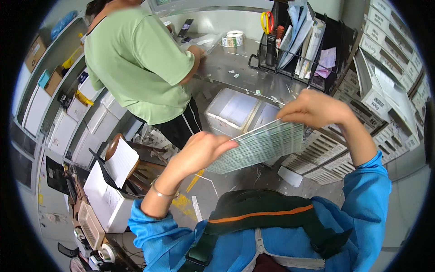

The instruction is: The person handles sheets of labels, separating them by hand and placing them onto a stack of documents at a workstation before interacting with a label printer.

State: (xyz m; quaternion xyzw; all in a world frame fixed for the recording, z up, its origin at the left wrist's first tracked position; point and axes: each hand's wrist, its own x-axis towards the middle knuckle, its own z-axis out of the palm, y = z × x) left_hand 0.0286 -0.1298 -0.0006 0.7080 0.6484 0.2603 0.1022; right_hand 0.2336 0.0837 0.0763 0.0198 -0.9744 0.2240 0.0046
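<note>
the blue jacket is nearest. left hand and right hand both grip a green label sheet, seemingly checking it; next needs a steady hold.

Wearer's kit: bright blue long-sleeve jacket, both cuffs pushed up the forearms, cloth bunched at the roll. Thin silver bangle on the left wrist, at 9 o'clock from the chest. Dark green-black harness strap across the chest with a narrow orange stripe along its upper edge. Grey webbing straps below it at 6 o'clock. Both hands bare, no gloves.
</note>
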